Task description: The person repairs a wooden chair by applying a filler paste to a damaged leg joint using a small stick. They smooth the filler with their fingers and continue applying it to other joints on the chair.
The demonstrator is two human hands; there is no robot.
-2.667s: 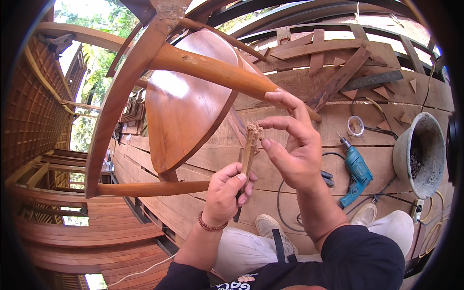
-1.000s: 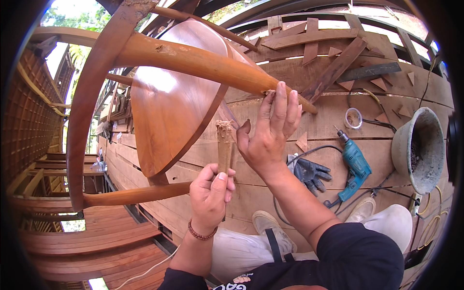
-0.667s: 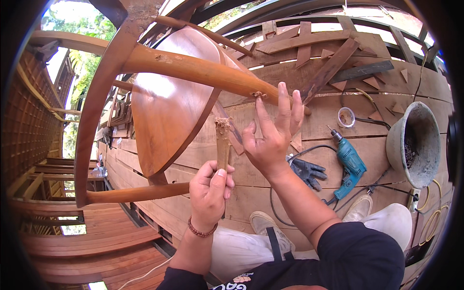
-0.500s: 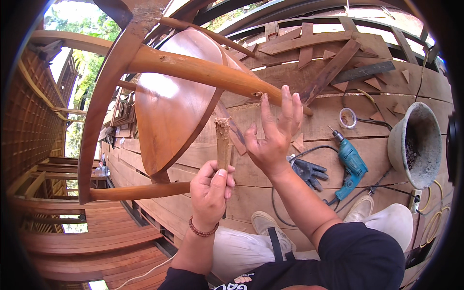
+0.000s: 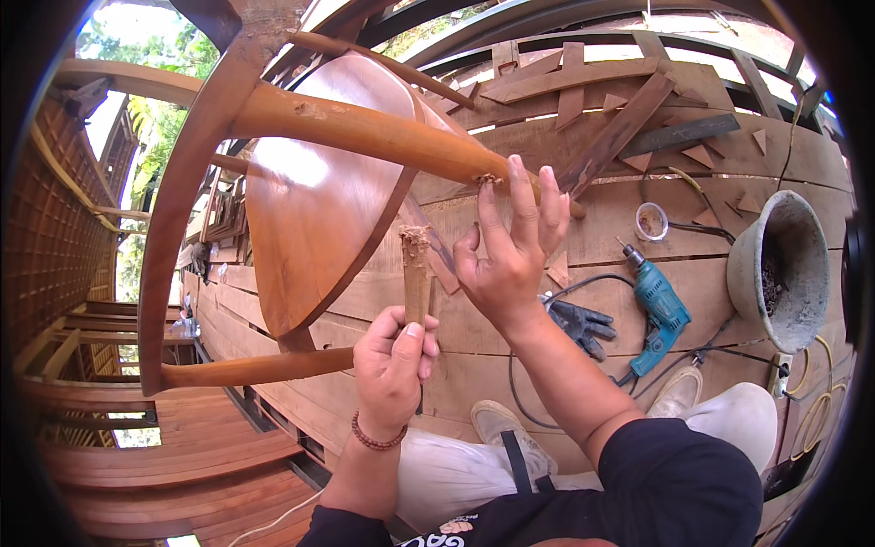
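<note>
left hand (image 5: 392,365) is clenching stick (image 5: 415,287), crumbly end pointing away | right hand (image 5: 510,260) is holding nothing, fingers splayed, forefinger touching brown paste (image 5: 488,179) on chair leg (image 5: 383,137) | leg is slanting left-to-right ahead; right hand nearer

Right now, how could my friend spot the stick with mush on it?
Start at the big, shiny wooden chair at upper left. Below and right of its seat, find the left hand, with beads around its wrist. It holds the stick upright; unlike the wood scraps on the floor, its top is covered in crumbly brown paste.
</note>
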